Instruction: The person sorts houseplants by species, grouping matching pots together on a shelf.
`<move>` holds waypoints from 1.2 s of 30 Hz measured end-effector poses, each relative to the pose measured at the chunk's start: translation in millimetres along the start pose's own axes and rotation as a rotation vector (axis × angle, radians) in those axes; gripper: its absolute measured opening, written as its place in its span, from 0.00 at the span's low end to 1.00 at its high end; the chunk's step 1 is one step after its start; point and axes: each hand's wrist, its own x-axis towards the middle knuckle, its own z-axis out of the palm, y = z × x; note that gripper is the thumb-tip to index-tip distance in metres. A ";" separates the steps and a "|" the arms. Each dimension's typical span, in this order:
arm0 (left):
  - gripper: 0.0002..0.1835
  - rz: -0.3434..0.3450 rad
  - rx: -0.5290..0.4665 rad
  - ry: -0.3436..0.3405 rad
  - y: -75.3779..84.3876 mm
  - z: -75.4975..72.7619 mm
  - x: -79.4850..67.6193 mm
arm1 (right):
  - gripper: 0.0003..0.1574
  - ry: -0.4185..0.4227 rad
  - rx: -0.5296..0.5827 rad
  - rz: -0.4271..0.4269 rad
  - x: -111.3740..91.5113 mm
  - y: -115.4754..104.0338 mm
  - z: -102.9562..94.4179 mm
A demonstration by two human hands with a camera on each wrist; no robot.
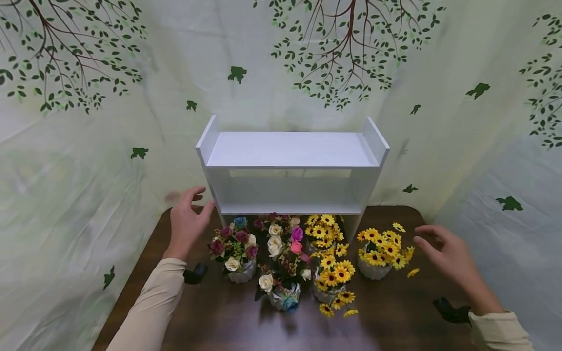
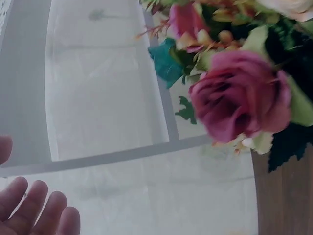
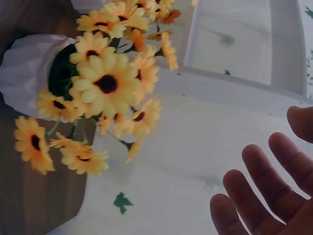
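My left hand is raised at the left side of a white two-tier shelf, fingers loosely bent with nothing held. Closest to it is a pot of mauve and cream roses; a mauve rose looms large in the left wrist view. On the other side, my right hand hovers to the right of a pot of yellow daisies, its fingers relaxed and apart from the blooms. The right wrist view shows those daisies and their white pot beyond the spread fingertips.
Between these stand a taller rose pot with a blue bloom low at its front and more yellow daisies. All are on a dark brown table in front of the shelf. A leaf-printed cloth hangs behind.
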 end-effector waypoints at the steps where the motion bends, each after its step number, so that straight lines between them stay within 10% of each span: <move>1: 0.22 -0.037 -0.008 -0.023 -0.4 0.1 3.2 | 0.15 0.000 -0.006 0.009 -0.4 1.4 -0.1; 12: 0.38 -0.294 -0.149 -0.288 -7.1 1.5 35.2 | 0.22 -0.073 -0.050 0.081 -4.1 14.9 4.4; 36: 0.28 -0.326 -0.149 -0.176 -8.0 19.1 53.7 | 0.28 -0.202 0.020 0.191 -10.5 42.9 14.9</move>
